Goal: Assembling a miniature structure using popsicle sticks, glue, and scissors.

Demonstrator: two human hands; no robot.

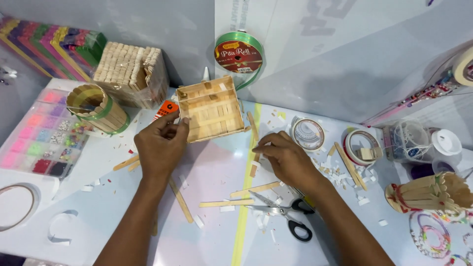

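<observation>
1. The stick box (211, 109) sits in the upper middle of the frame, on the pale surface (217, 172). It is an open square box made of flat wooden sticks.
2. The left hand (160, 145) grips the box's left wall, with fingertips on the edge.
3. The right hand (286, 160) rests low on the surface, right of the box. Its fingers pinch a short stick piece (254, 165).
4. The box looks very light, stiff and easy to break. I think a hard squeeze could pop the sticks apart.
5. The best place to hold it seems to be two side walls, near the corners, with a soft grip.
6. The short piece is thin and light. It looks easy to snap, so pinch its flat sides.
7. Scissors (283, 212) lie in the lower middle, near the right hand. Loose sticks (226, 202) lie beside them.
</observation>
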